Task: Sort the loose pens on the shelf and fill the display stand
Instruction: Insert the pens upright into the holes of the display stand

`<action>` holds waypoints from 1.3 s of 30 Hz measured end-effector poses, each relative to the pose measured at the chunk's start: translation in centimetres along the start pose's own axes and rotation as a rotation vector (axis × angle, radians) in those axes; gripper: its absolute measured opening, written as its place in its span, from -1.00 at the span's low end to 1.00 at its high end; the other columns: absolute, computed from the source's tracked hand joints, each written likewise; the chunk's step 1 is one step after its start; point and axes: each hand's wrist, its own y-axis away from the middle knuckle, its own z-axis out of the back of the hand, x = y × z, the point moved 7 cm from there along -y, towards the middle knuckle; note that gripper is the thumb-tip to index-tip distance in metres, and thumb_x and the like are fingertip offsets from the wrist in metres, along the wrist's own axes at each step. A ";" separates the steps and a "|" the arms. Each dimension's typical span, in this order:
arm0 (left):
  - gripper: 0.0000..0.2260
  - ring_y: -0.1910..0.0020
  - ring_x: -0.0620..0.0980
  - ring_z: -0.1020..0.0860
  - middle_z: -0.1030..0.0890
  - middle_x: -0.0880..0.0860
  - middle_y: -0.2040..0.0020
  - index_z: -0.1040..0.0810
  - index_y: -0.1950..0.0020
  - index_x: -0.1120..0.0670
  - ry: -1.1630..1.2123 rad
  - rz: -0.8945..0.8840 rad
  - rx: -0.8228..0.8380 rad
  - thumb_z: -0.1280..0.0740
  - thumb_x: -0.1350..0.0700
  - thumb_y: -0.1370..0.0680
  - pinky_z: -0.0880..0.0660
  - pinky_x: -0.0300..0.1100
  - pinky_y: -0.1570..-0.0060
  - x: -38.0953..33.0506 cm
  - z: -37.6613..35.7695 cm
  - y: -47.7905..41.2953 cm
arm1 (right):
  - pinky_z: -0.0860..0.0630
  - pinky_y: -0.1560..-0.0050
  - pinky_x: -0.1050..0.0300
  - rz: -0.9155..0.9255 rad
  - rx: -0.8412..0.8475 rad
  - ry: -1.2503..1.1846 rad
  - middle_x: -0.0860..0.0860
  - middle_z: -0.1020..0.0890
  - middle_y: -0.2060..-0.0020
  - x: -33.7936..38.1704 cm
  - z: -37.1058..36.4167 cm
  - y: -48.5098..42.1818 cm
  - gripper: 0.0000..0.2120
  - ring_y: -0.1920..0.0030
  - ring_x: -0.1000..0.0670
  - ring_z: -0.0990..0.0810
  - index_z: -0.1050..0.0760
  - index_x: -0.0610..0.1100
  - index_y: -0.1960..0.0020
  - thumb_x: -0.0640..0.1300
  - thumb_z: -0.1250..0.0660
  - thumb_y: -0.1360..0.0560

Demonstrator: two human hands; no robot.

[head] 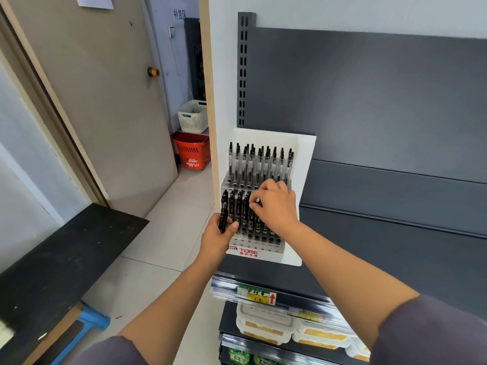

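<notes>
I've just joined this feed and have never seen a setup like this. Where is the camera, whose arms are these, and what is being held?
There is no machine here. These are a person's two bare arms, seen from a single wide-angle camera worn on the head, looking forward and down. The left hand grips a bundle of black pens. The right hand pinches the top of one black pen in the lower row of the white display stand, which sits on a dark grey shelf. The stand's upper row holds clear pens. Its front row of holes looks unfilled.
</notes>
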 end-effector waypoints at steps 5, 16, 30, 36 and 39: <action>-0.72 0.42 -0.03 -0.38 -0.46 0.07 0.22 -0.32 -0.22 0.10 0.102 0.017 0.034 -0.14 -0.04 -0.60 -0.38 -0.19 0.45 0.2 -0.2 0.4 | -0.26 -0.19 0.01 -0.034 -0.022 -0.034 0.06 -0.45 -0.09 -0.5 -0.3 0.0 -0.87 -0.18 -0.06 -0.35 -0.55 0.03 -0.04 0.00 -0.32 -0.51; -0.83 0.25 -0.09 -0.49 -0.49 0.05 0.19 -0.50 -0.08 0.20 0.139 -0.050 -0.013 -0.16 0.16 -0.62 -0.54 -0.26 0.28 0.1 -0.3 -0.4 | -0.31 -0.18 -0.01 0.018 0.038 -0.046 0.06 -0.49 -0.09 -0.1 0.0 -0.4 -0.82 -0.18 -0.06 -0.36 -0.55 0.04 -0.08 0.04 -0.23 -0.56; -0.84 0.10 -0.06 -0.54 -0.59 0.05 0.09 -0.52 -0.09 0.11 0.135 -0.148 0.043 -0.16 0.19 -0.62 -0.50 -0.24 0.07 -2.4 -1.4 -0.4 | -0.55 0.36 0.27 -0.076 0.199 -0.676 -0.02 -0.60 0.34 1.1 1.0 -0.1 -0.93 0.32 0.06 -0.58 -0.57 -0.14 0.11 -0.18 -0.33 -0.53; -0.82 -0.09 -0.03 -0.45 -0.53 -0.01 -0.08 -0.53 -0.15 0.04 -0.346 -0.353 -0.157 -0.23 0.18 -0.58 -0.35 -0.25 -0.02 -3.9 0.9 -1.2 | -0.54 0.02 0.02 0.008 -0.037 -0.385 0.08 -0.64 0.18 1.1 4.0 -0.9 -0.87 0.11 0.03 -0.59 -0.58 -0.04 0.03 -0.06 -0.27 -0.55; -0.75 -0.13 0.00 -0.40 -0.51 -0.02 -0.15 -0.50 -0.22 0.02 -0.610 -0.475 -0.195 -0.25 0.19 -0.56 -0.33 -0.18 -0.07 -5.0 0.8 -1.4 | -0.55 0.04 0.00 0.014 -0.084 -0.318 0.09 -0.66 0.13 1.3 3.6 -0.7 -0.85 0.09 0.03 -0.59 -0.58 -0.03 -0.01 -0.04 -0.25 -0.57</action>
